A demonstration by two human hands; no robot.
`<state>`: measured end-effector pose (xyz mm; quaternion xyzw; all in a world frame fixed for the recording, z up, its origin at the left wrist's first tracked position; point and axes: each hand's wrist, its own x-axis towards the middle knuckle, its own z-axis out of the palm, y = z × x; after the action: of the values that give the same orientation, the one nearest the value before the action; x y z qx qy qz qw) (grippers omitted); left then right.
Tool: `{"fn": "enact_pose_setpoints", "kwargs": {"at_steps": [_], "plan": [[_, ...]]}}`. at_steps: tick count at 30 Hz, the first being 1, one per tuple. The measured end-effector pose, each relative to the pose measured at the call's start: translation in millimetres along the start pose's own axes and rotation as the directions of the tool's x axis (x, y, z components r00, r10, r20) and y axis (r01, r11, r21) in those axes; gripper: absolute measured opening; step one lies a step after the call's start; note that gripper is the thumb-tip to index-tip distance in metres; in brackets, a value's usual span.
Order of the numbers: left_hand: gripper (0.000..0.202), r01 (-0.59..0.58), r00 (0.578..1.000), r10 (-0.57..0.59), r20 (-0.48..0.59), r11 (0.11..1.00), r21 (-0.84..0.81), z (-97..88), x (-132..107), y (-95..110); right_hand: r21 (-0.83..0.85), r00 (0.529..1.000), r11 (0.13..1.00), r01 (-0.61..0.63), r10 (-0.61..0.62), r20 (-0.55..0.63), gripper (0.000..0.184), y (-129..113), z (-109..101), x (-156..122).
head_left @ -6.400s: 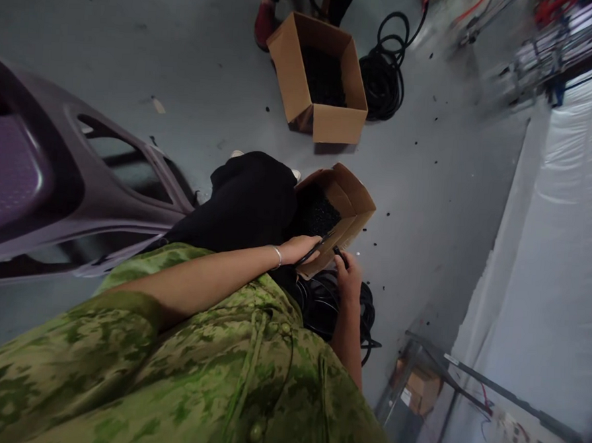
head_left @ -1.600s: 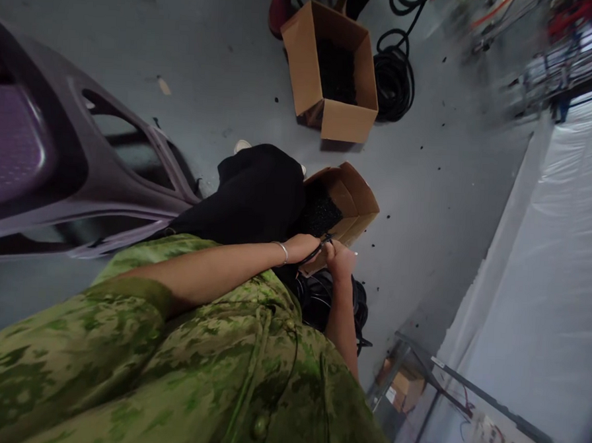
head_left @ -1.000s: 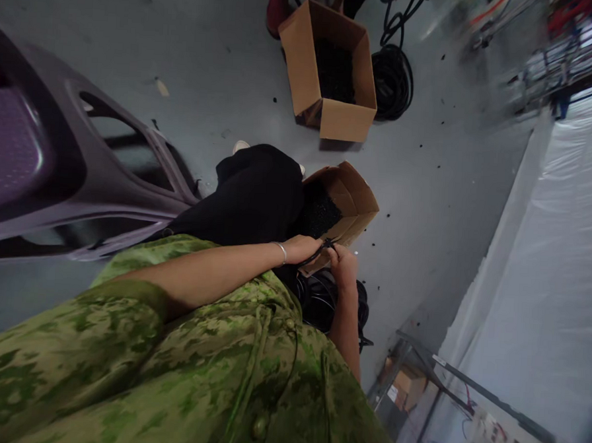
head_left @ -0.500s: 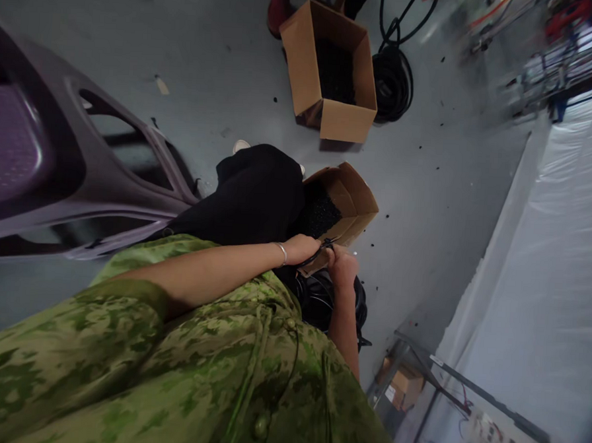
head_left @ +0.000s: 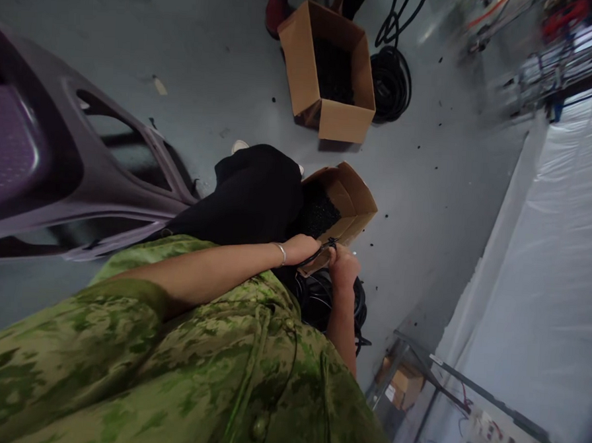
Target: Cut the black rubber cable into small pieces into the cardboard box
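Note:
My left hand [head_left: 303, 248], with a bracelet at the wrist, is closed round the dark handles of a pair of cutters [head_left: 331, 242]. The jaws point right, toward my right hand [head_left: 344, 265]. That hand is closed close to the jaws, with its fingers curled on the end of a thin black hose; most of the hose is hidden by the hand. Under both hands stands an open cardboard box [head_left: 357, 197] holding a heap of small black pieces [head_left: 321, 211]. Below my right wrist lies a coil of black hose [head_left: 316, 300].
A second cardboard box [head_left: 347, 123] with black pieces stands farther off, beside another black hose coil [head_left: 391, 84] and a person's red shoe [head_left: 277, 10]. A purple-grey plastic chair [head_left: 56, 149] is at left. A metal-framed rack [head_left: 418, 360] stands at lower right. Black bits dot the floor.
The cutters' jaws have shifted slightly between my hands, and my right hand has moved a little to the right. At the top, the loose hose loop by the other person has changed shape.

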<state>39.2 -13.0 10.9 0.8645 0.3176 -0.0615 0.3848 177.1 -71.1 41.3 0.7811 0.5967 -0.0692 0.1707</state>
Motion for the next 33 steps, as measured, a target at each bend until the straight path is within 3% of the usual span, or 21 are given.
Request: {"fn": "enact_pose_setpoints", "kwargs": {"at_steps": [6, 12, 18, 25, 33], "plan": [[0.026, -0.020, 1.000, 0.020, -0.001, 1.000, 0.010, 3.4, 2, -1, -0.042, 0.986, 0.985, -0.166, 0.166, -0.003, 0.031, -17, -6, -8], [0.027, -0.003, 1.000, 0.003, -0.008, 0.999, -0.043, 4.5, 1, -1, -0.021, 0.982, 0.982, -0.189, 0.189, -0.025, 0.030, -20, -9, -9], [0.027, 0.008, 1.000, -0.008, 0.005, 0.987, -0.161, 5.5, 2, -4, 0.032, 0.992, 0.993, -0.111, 0.112, -0.061, 0.029, -16, 4, -11], [0.025, -0.004, 1.000, 0.004, -0.002, 0.997, -0.083, 6.4, 3, -3, -0.043, 0.995, 0.997, 0.057, -0.060, -0.081, 0.027, -1, 4, -7], [0.027, 0.048, 0.998, -0.051, -0.040, 0.997, -0.059, 6.1, 5, -4, -0.004, 0.998, 0.999, 0.039, -0.039, -0.056, 0.026, -13, 6, -4]]}}
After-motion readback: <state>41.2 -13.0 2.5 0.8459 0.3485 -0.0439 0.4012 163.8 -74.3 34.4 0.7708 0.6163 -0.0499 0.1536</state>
